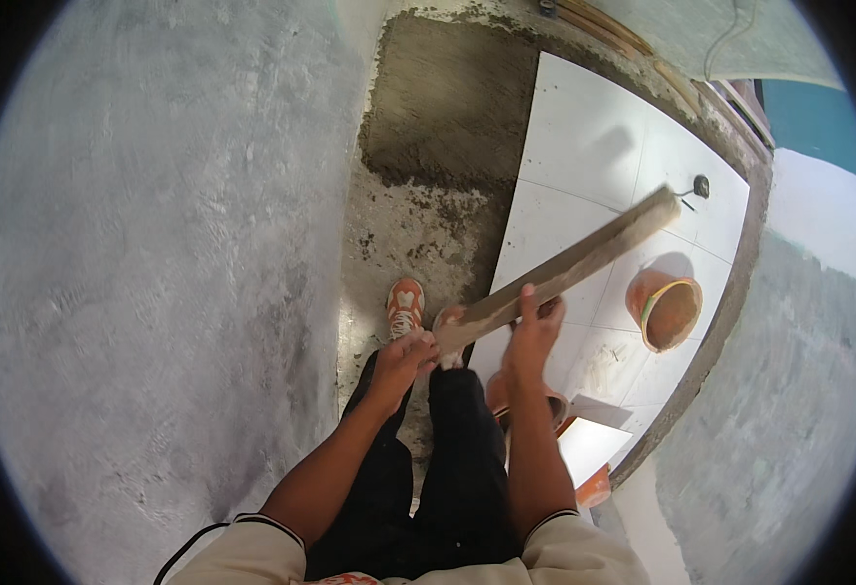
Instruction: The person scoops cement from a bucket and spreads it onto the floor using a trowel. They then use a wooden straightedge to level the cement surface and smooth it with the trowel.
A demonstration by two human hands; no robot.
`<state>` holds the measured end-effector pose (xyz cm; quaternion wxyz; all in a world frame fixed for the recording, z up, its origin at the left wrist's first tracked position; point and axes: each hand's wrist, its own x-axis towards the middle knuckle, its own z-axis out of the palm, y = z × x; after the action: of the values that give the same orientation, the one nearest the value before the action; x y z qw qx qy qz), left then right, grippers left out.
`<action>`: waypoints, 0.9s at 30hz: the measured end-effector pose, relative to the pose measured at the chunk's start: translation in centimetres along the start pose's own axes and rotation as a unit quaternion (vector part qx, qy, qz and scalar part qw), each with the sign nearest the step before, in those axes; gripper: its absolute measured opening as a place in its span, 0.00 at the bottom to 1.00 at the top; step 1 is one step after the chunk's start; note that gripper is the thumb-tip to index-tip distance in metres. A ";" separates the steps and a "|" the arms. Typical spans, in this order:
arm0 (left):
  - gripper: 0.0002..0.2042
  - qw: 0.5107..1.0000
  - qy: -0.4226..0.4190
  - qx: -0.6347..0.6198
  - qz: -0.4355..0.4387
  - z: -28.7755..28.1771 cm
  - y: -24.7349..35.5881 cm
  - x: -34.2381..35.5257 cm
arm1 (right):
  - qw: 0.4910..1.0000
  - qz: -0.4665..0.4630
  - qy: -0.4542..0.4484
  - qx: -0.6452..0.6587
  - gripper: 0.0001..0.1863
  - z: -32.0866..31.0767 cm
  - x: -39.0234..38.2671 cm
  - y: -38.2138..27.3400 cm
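A long, straight wooden board (574,261), grey-brown and smeared with mortar, slants up from my feet toward the far right over white floor tiles. Its near end sits in the closed fingers of my left hand (407,366). Farther along, my right hand (533,341) grips the lower edge, thumb up against the board and the other fingers partly hidden. Beyond my shoes, a smooth bed of wet mortar (452,107) fills the far corner by the left wall. White tiles (584,127) lie along its right side.
An orange bucket (677,314) rests on the tiles at right, with a trowel (701,186) behind it. Another bucket (557,408) is partly hidden by my right arm, beside a loose white tile (594,448). Wooden strips (603,24) lie along the far edge. A grey plastered wall (175,244) rises at left.
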<state>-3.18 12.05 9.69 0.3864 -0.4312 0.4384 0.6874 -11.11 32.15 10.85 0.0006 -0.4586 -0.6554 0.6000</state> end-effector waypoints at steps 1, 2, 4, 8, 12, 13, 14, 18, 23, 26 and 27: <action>0.27 0.999 0.026 0.025 0.029 -0.1 1.1 0.9 | 0.997 -0.036 -0.013 -0.067 0.26 -0.4 2.6 -0.8; 0.28 0.996 0.053 0.050 0.059 -0.2 2.2 1.9 | 0.991 -0.069 -0.026 -0.108 0.27 -0.5 5.6 -1.1; 0.27 0.989 0.082 0.084 0.088 -0.5 4.4 4.2 | 0.974 -0.112 -0.043 -0.191 0.29 -0.2 11.4 -1.6; 0.23 0.968 0.090 0.148 0.181 -2.7 10.9 12.2 | 0.860 -0.364 -0.052 -0.353 0.29 4.2 26.1 -1.7; 0.20 0.881 0.147 0.345 0.286 -3.9 19.5 24.3 | 0.727 -0.517 -0.085 -0.445 0.21 12.2 41.4 -2.8; 0.19 0.881 0.154 0.297 0.335 -3.8 21.1 27.7 | 0.705 -0.540 -0.094 -0.449 0.21 14.7 44.2 -3.5; 0.19 0.870 0.167 0.313 0.341 -2.9 24.0 30.0 | 0.694 -0.541 -0.100 -0.464 0.22 17.0 46.6 -4.3; 0.15 0.790 0.207 0.300 0.493 -2.4 33.1 38.8 | 0.665 -0.588 -0.131 -0.442 0.24 26.1 52.8 -5.6; 0.15 0.674 0.277 0.372 0.575 -0.9 42.4 44.7 | 0.629 -0.597 -0.127 -0.482 0.27 30.6 56.7 -4.1; 0.19 0.551 0.264 0.480 0.630 -1.2 46.3 48.2 | 0.627 -0.588 -0.157 -0.486 0.31 31.3 58.5 -3.2; 0.24 0.552 0.233 0.524 0.605 -1.3 47.3 48.8 | 0.631 -0.577 -0.176 -0.487 0.32 30.7 59.0 -3.3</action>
<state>-61.88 3.29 -23.33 -0.0786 0.0699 0.9533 0.2831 -64.17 44.01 -27.54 0.0081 0.1937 -0.9710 0.1397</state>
